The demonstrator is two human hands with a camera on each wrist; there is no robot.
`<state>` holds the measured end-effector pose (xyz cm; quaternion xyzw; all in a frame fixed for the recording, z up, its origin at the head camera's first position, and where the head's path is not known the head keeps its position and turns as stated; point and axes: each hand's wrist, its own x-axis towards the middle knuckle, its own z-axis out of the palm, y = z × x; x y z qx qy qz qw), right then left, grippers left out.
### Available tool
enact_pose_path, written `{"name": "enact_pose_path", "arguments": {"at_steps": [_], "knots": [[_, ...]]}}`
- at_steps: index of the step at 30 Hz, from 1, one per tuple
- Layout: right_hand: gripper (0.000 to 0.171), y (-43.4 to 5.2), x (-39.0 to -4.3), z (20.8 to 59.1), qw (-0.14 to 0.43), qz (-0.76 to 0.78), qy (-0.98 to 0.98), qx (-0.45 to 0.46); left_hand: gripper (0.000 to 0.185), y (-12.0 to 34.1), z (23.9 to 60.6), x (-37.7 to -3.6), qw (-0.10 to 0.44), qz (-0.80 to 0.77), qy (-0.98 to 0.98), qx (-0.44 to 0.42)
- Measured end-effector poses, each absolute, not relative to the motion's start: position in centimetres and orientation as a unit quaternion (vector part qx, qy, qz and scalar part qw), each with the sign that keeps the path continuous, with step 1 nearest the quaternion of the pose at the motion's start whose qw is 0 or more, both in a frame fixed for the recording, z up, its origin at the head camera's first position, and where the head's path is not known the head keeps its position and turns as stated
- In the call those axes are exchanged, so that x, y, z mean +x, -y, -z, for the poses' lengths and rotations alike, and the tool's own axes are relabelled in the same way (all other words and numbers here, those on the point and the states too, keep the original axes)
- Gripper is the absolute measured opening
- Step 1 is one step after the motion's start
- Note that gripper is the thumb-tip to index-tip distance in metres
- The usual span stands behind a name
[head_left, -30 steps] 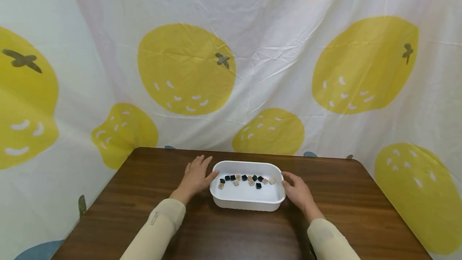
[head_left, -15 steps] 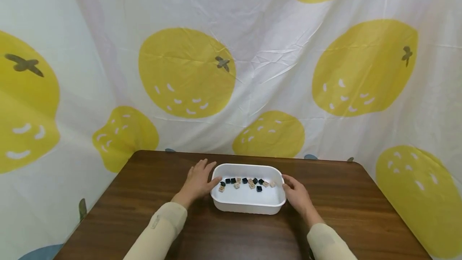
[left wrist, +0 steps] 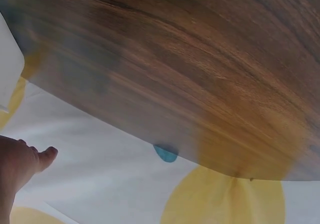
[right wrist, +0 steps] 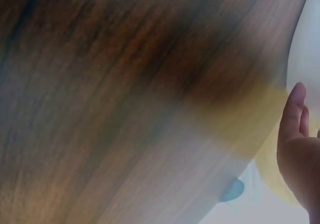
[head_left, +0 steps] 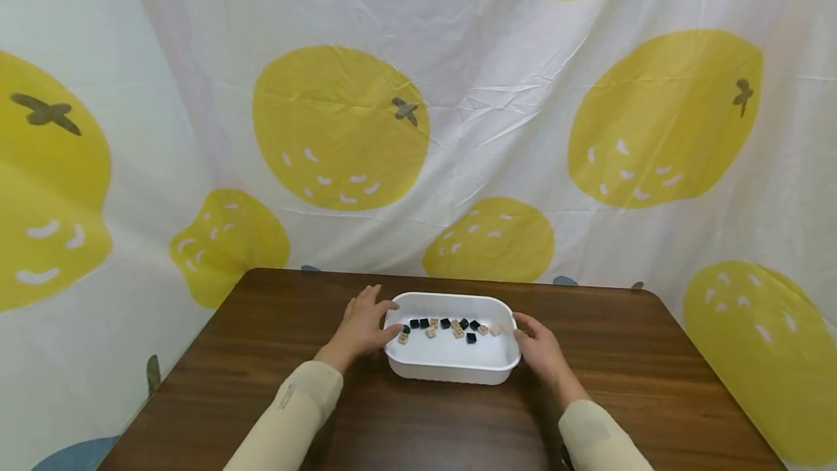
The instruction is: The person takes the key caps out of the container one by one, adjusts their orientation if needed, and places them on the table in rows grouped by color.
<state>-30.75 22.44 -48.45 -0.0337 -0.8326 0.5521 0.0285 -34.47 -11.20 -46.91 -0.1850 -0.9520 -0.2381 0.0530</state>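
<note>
A white oval-ended plastic tub (head_left: pixel 450 371) stands on the wooden table, with several small black cubes (head_left: pixel 471 338) and beige lettered cubes (head_left: pixel 431 333) scattered across its floor. At its left end is my left hand (head_left: pixel 358 327), thumb over the rim and fingers spread along the outside. My right hand (head_left: pixel 541 349) rests against the right end, its fingertips and thumb at the outer wall. In the left wrist view, only part of the left hand (left wrist: pixel 20 159) shows below the tub's corner. The right wrist view has the right hand's thumb (right wrist: pixel 295 106) beside the tub wall (right wrist: pixel 306 44).
The dark wood table (head_left: pixel 405 427) has rounded far corners. Behind it and at both sides hangs a white cloth (head_left: pixel 471 151) printed with yellow lemons. The tub stands near the table's far edge.
My left hand has shifted right toward the tub, and its fingers have come in closer to the rim. The right hand, the tub and the cubes stay about where they were.
</note>
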Motion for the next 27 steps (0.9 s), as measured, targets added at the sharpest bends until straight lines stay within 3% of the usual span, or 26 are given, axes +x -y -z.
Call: {"name": "enact_pose_path", "arguments": {"at_steps": [5, 12, 27], "knots": [[0.042, -22.4, -30.8, 48.5, 0.033, -0.554, 0.831, -0.036, 0.032, 10.5, 47.0, -34.6, 0.042, 0.222, 0.956, -0.186], [0.041, -22.4, -30.7, 48.7, 0.034, -0.555, 0.830, -0.040, 0.030, 9.4, 46.9, -34.9, 0.014, 0.208, 0.965, -0.157], [0.042, -22.3, -30.5, 48.3, 0.035, -0.559, 0.828, -0.045, 0.023, 7.1, 46.5, -36.3, 0.010, 0.119, 0.988, -0.098]]}}
